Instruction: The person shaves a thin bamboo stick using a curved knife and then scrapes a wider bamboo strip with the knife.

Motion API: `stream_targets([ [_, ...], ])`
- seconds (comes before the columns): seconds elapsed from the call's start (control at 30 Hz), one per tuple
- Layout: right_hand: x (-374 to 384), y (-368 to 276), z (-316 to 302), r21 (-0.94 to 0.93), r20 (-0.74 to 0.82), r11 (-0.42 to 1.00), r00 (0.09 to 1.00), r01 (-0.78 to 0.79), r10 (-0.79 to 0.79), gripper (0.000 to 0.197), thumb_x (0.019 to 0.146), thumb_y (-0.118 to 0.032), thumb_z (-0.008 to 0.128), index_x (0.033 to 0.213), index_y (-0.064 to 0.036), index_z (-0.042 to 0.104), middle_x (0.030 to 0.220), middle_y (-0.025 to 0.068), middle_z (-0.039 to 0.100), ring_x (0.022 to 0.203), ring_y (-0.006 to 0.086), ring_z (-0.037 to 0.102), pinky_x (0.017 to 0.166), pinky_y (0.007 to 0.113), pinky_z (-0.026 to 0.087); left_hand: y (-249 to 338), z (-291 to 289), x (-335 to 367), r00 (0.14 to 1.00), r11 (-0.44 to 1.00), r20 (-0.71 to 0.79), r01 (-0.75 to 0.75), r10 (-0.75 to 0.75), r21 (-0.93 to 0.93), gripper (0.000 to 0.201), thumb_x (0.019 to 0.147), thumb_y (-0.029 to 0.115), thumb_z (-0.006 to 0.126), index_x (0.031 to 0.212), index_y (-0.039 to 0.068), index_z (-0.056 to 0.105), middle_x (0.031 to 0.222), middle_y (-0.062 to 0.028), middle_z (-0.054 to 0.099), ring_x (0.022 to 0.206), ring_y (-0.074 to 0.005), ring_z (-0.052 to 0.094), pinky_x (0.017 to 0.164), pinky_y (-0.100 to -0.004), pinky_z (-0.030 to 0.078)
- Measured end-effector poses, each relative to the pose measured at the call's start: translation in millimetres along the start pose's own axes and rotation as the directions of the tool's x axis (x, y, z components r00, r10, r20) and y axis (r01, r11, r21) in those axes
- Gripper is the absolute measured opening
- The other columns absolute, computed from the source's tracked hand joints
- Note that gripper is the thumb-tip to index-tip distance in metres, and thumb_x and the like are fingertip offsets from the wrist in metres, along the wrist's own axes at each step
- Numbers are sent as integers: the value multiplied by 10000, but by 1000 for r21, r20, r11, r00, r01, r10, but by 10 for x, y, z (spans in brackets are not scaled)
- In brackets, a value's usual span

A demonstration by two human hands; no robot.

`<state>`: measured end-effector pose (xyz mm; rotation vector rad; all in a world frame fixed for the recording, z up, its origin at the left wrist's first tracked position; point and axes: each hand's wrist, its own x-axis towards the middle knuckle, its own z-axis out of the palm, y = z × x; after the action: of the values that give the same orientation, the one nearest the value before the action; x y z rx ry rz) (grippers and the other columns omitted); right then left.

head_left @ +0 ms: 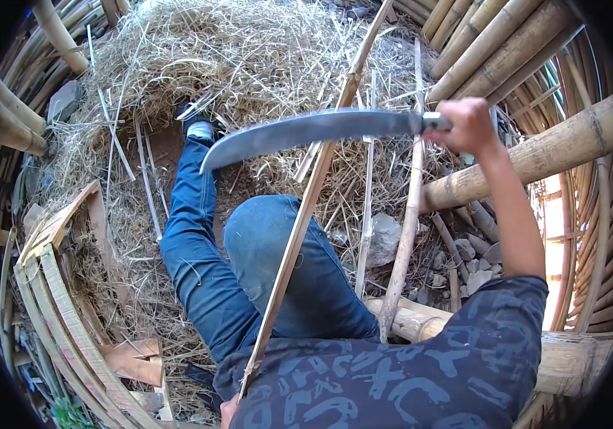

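Note:
My right hand is raised at the right, its fingers wrapped round the handle of a machete. The long, broad blade points left and passes in front of a split bamboo strip; whether they touch I cannot tell. From the lower edge, the strip slants up past my bent knee toward the far side. Only a small part of my left hand shows at the bottom edge, closed at the strip's near end, with most of its fingers hidden by my shirt.
Dry bamboo shavings are heaped beyond my legs. A slatted wooden crate lies at the left. Thick bamboo poles stick in from the right, above stones and rubble. A thin pole stands right of my knee.

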<state>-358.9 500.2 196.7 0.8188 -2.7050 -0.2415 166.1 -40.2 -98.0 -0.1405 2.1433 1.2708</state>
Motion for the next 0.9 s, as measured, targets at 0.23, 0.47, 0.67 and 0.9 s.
stream_targets([
  [0.23, -42, 794, -144, -287, 85, 792, 809, -540, 582, 675, 755, -756, 531, 739, -98, 681, 714, 148, 670, 731, 355, 662, 663, 464, 508, 10, 27, 114, 1000, 1000, 0, -9, 9, 6, 215, 826, 80, 610, 1031, 35, 652, 674, -150, 590, 590, -239, 629, 579, -310, 480],
  [0.47, 114, 804, 181, -179, 193, 839, 818, -514, 542, 668, 788, -734, 513, 758, -87, 678, 780, 180, 671, 821, 375, 652, 715, 489, 499, 32, 35, 193, 1000, 1000, 2, 1, -1, 8, 214, 829, 81, 608, 1033, 34, 651, 678, -149, 593, 593, -237, 630, 581, -311, 481],
  [0.67, 48, 403, 79, -99, 154, 931, 919, -350, 362, 700, 718, -744, 596, 655, -46, 606, 644, 178, 626, 671, 378, 643, 641, 465, 506, 72, 31, 230, 1000, 1000, 6, 12, -13, 22, 212, 832, 81, 606, 1034, 33, 650, 682, -148, 596, 596, -235, 630, 584, -311, 481],
  [0.9, -126, 1083, -181, 22, -38, 807, 806, -590, 590, 682, 710, -728, 624, 669, -47, 634, 604, 129, 624, 538, 262, 618, 523, 377, 452, 50, 8, 312, 1000, 1000, 16, -16, 16, 22, 211, 835, 81, 603, 1035, 32, 649, 685, -147, 598, 600, -234, 631, 587, -311, 482],
])
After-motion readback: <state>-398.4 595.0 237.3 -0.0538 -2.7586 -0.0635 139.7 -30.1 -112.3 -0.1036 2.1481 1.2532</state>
